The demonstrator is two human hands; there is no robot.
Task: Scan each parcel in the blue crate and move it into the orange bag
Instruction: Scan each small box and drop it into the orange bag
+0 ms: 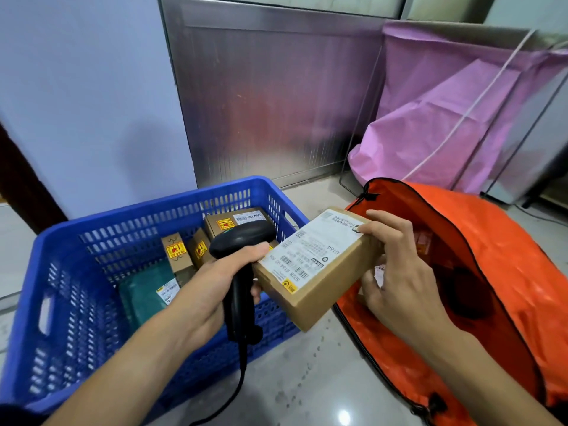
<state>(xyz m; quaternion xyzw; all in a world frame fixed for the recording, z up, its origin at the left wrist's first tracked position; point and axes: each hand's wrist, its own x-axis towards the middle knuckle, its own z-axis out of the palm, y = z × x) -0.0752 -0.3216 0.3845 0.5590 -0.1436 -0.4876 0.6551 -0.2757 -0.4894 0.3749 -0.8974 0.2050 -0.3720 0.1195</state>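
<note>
Low in the frame, over the pale floor, two bare forearms reached forward. Left of centre, the left hand had its fingers curled round the handle of a black scanner, with its cord trailing down to the bottom edge. The scanner's head sat just beside the left end of a cardboard box held at mid-frame. The right hand gripped that box at its right end, thumb and fingers pinching it from top and bottom. The box was tilted, with its white label facing up.

The box was held in the air between the blue crate on the left and the open mouth of the orange bag on the right, so the step in hand looked like the scan itself or the moment just after it. The next move probably called for the right hand to carry the box over the bag's opening and let go, while the left hand held the scanner clear.

Inside the crate lay a green packet and several small boxes. What looked like labelled parcels showed inside the bag. Behind stood a metal panel and, at upper right, a pink sheet.
</note>
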